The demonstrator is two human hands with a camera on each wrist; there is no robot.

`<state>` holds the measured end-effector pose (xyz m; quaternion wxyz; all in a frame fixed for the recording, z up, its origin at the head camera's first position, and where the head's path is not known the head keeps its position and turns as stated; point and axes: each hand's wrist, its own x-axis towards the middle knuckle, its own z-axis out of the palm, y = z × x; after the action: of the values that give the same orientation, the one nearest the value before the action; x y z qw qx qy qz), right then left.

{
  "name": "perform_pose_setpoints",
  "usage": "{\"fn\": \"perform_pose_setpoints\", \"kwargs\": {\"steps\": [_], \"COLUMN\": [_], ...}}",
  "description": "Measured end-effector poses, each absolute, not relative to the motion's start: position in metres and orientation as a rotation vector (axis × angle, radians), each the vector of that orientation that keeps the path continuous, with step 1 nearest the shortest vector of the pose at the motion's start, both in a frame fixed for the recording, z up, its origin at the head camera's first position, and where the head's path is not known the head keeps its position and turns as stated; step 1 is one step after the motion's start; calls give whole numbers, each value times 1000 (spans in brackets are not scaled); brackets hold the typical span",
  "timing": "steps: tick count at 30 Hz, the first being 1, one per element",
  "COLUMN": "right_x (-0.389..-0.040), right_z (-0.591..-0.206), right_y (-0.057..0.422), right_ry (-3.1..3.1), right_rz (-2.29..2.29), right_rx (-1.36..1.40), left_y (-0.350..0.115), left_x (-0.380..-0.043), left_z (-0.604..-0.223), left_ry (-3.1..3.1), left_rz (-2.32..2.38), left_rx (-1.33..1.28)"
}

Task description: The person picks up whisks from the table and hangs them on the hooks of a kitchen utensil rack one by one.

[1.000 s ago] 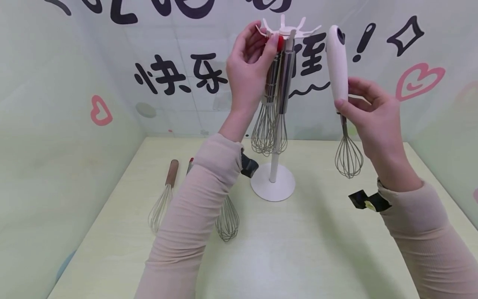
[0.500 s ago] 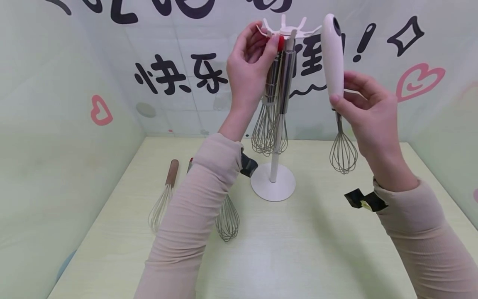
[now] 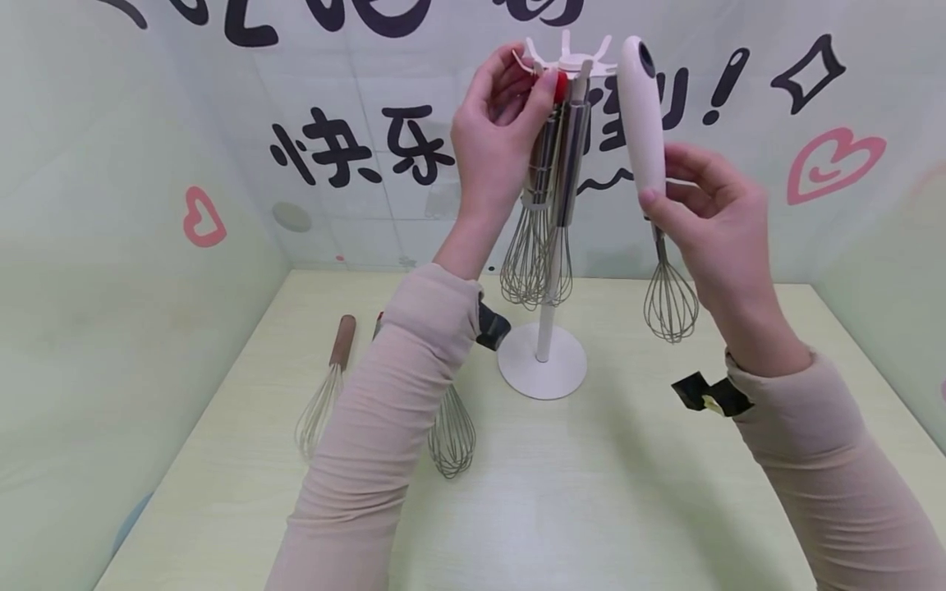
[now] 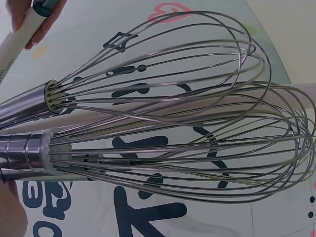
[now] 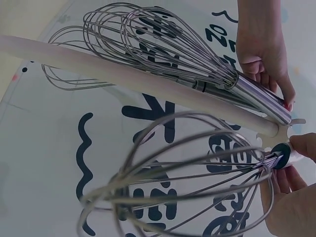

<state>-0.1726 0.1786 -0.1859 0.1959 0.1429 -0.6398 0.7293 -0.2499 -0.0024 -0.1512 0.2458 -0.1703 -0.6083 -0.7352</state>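
At the top of a white whisk stand (image 3: 572, 62), my left hand (image 3: 493, 123) pinches the red end (image 3: 560, 87) of a hanging steel whisk (image 3: 542, 160); its fingertips are partly hidden behind the stand's arms. Another steel whisk (image 3: 571, 164) hangs right beside it. My right hand (image 3: 720, 217) grips the lower part of a white-handled whisk (image 3: 641, 119), thumb in front and fingers behind. That whisk is nearly upright, wires down, just right of the stand's arms. The right wrist view shows its wire loops (image 5: 197, 182) close up, beside the stand's pole (image 5: 123, 71).
The stand's round base (image 3: 543, 382) rests on the pale table (image 3: 562, 492). A brown-handled whisk (image 3: 342, 341) lies at the left. Another whisk (image 3: 452, 439) lies partly under my left forearm. Printed cloth walls (image 3: 355, 74) close off the back and sides.
My right hand has carried the white-handled whisk leftward, closer to the stand, rising at first and then dipping slightly at its top. My left hand stays at the same place on the stand.
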Motion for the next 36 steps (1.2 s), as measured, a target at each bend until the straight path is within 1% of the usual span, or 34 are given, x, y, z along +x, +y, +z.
{"fn": "perform_pose_setpoints", "kwargs": {"steps": [21,36], "right_x": [-188,-196], "right_z": [-200,-199], "right_y": [169,160], "right_ry": [-1855,-2002], "right_rz": [2038,1995], "right_rx": [401,407], "left_y": [-2,-4], "left_x": [-250,-249], "left_z": [-153,-153], "left_ry": [-1674,-1712], "left_rz": [-1993,-1992], "left_rx": [-471,-488]}}
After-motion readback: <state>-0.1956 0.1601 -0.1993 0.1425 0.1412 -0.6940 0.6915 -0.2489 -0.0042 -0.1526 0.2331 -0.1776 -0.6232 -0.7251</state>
